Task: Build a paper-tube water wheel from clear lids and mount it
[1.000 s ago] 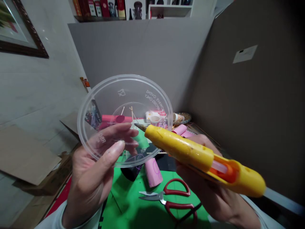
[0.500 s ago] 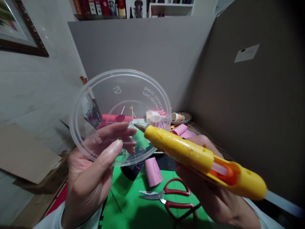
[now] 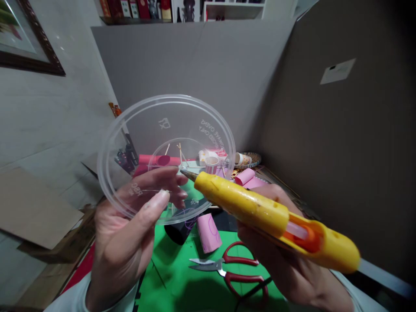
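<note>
My left hand (image 3: 130,229) holds a clear round plastic lid (image 3: 165,125) upright, thumb on the near face and fingers behind it. My right hand (image 3: 289,260) grips a yellow hot glue gun (image 3: 260,212) with an orange trigger. Its metal nozzle (image 3: 187,174) touches the lid near the middle, close to my left fingertips. A thin stick-like piece lies against the lid by my thumb tip; I cannot make out what it is.
Below lie red-handled scissors (image 3: 234,271) on a green mat (image 3: 175,281), with a pink paper roll (image 3: 209,232) and a black roll (image 3: 178,232). Further back are a red roll (image 3: 156,160), paper cups (image 3: 212,164) and a woven basket (image 3: 248,159). Grey and brown cardboard screens (image 3: 325,143) stand behind and to the right.
The lid has shifted slightly left and up in my left hand. The glue gun nozzle stays against the lid, with only a small drift.
</note>
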Tool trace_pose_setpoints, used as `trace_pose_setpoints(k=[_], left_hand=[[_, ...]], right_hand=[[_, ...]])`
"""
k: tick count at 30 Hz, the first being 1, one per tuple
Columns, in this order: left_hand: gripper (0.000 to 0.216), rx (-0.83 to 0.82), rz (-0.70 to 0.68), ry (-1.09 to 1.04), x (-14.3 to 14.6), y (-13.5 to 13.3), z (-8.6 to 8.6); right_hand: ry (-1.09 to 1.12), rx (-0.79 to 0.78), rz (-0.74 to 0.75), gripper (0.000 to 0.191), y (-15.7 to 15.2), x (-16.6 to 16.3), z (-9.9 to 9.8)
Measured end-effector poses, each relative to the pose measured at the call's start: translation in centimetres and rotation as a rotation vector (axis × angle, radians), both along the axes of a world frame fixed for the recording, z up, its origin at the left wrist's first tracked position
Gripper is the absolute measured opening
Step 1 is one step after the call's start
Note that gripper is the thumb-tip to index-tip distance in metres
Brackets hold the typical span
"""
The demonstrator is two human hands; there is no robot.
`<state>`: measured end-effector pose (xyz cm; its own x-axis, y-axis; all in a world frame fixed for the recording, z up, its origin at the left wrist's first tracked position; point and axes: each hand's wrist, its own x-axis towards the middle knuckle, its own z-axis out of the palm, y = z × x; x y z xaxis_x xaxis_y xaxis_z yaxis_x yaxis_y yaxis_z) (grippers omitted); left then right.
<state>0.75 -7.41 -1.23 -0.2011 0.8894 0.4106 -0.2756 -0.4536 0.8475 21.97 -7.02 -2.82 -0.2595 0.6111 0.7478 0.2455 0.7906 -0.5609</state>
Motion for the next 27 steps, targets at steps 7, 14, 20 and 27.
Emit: trace_pose_setpoints(k=[7, 14, 20, 27], left_hand=[[0.02, -0.046, 0.03, -0.026, 0.62, -0.18, 0.41], [0.019, -0.036, 0.063, -0.058, 0.69, -0.4, 0.43], [0.016, 0.007, 0.016, -0.014, 0.25, 0.0, -0.03], [0.016, -0.054, 0.025, -0.004, 0.13, -0.18, 0.29]], right_hand=[[-0.005, -0.016, -0.011, 0.015, -0.05, 0.0, -0.1], [0.015, -0.029, 0.004, 0.018, -0.1, 0.09, -0.19], [-0.01, -0.016, -0.024, 0.013, -0.12, -0.01, 0.01], [-0.04, -0.025, 0.045, 0.013, 0.26, 0.2, -0.17]])
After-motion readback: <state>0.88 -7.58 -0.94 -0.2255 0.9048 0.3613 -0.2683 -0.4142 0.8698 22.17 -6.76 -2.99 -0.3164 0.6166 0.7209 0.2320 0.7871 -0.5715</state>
